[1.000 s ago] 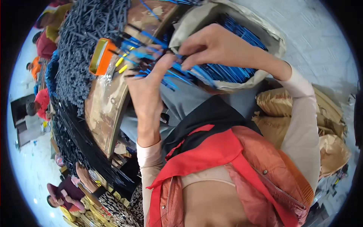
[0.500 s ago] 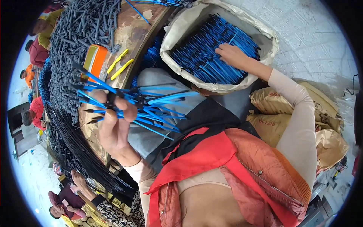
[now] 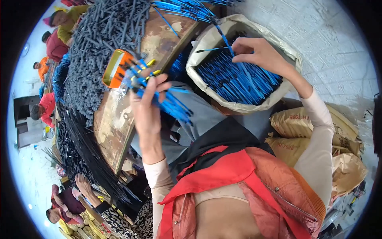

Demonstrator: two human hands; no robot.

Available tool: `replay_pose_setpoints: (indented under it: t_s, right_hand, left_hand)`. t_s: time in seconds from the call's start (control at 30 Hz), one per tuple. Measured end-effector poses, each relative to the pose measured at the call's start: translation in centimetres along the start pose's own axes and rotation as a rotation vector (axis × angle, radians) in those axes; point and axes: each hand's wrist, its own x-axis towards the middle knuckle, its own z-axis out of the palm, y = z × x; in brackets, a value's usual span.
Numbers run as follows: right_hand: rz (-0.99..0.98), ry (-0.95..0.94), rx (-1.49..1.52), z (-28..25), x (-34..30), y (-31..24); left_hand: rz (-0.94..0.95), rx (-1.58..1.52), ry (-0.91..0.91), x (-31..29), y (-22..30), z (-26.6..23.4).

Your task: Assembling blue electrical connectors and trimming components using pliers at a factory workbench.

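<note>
My left hand is closed around a loose bundle of thin blue rods with black ends. The rods fan out on both sides of the fingers, and some are blurred. Over an open pale sack, my right hand pinches a blue rod, which stands tilted with its dark end up. Many similar blue rods fill the sack, lying roughly side by side. Behind my left hand, an orange open-topped box sits on the worn wooden table.
Grey tubular parts are heaped on the table, with long black strips nearer me. More blue rods lie at its far edge. Brown paper sacks stand at my right. Another person's hand shows at lower left; several people sit farther left.
My right hand has risen from the rods in the sack and now pinches one. My left hand has moved right with its bundle and turned. The whole view has shifted slightly.
</note>
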Motion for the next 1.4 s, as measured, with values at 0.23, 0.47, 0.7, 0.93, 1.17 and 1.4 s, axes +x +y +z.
replay_pose_setpoints:
  t_s: [0.23, 0.47, 0.7, 0.93, 1.17, 1.4]
  right_hand:
    - [-0.076, -0.052, 0.328, 4.3, 1.2, -7.5]
    - [-0.186, 0.05, 0.208, 6.5, 0.4, -7.5]
    - [-0.328, -0.075, 0.209, 4.8, 2.1, -7.4]
    - [-0.169, -0.069, 0.634, 7.0, 3.6, -3.2]
    - [0.105, -0.191, -0.349, 13.4, 0.5, 13.9]
    - [0.164, -0.256, -0.477, 15.0, 1.9, 15.5]
  left_hand:
    - [0.121, -0.033, -0.052, -0.3, -1.4, 7.1]
    - [0.179, 0.283, 0.066, -0.5, -1.1, 5.9]
    - [0.221, 0.29, -0.044, -0.6, 1.2, 5.1]
    - [0.063, -0.255, -0.161, -2.7, 0.5, 3.4]
    - [0.054, -0.054, -0.33, -6.7, 4.4, -1.7]
    - [-0.25, 0.053, -0.297, -5.6, 4.1, 0.2]
